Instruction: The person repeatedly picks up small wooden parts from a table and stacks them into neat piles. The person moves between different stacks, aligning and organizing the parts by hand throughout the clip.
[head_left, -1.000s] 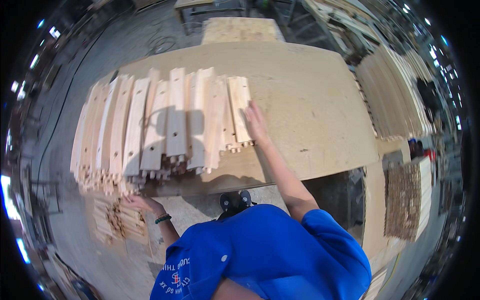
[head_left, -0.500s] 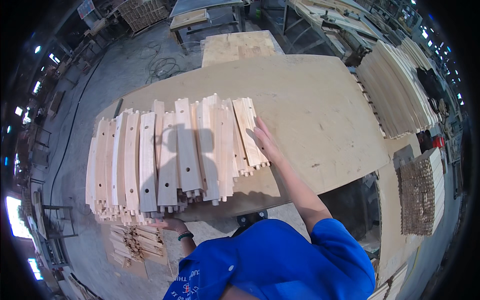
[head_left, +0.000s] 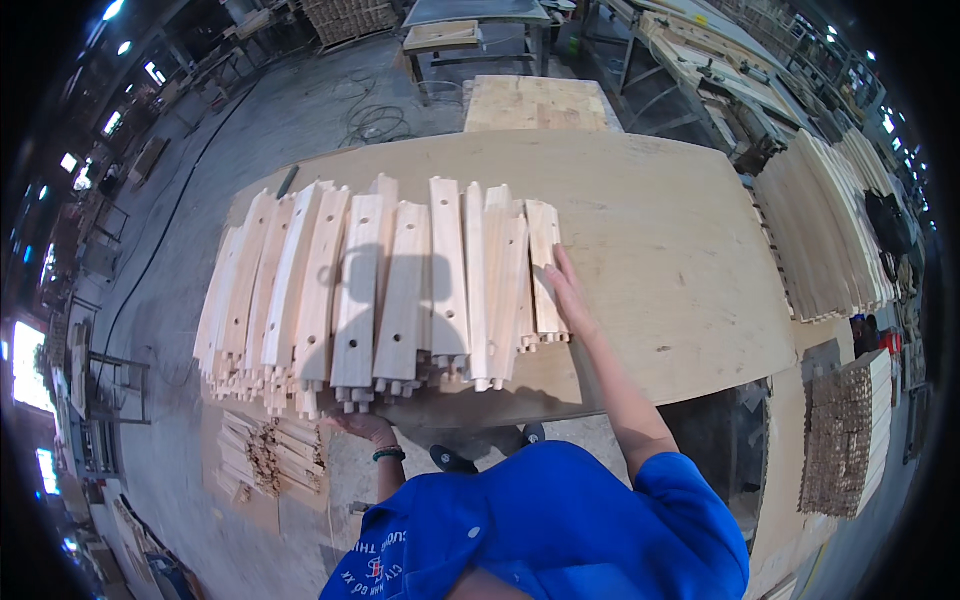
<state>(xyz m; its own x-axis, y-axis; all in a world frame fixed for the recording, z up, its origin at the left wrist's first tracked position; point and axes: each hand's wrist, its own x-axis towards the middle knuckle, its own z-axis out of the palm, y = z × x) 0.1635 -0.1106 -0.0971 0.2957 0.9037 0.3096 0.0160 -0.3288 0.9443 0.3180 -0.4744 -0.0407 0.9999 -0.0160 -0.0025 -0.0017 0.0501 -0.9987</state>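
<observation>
The wooden slats [head_left: 360,290] lay toward the tabletop's [head_left: 680,250] nine o'clock. At their three, the right hand [head_left: 570,292] still pressed, fingers outstretched — the left hand [head_left: 368,430], at six, I couldn't read. The shoes [head_left: 455,460] had parted.

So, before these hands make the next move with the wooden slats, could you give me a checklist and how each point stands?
1. Right hand at the outermost pale wooden slat on the right: ok, its open fingers lie along the slat's outer side.
2. Left hand gripping securely: cannot tell, its fingers are partly hidden by the slat ends.
3. Near ends of the pale wooden slats with round holes level: not ok, staggered.
4. Far ends level: not ok, also uneven.
5. Narrow dark bar away from both hands: ok, it lies at the slats' far side.
</observation>
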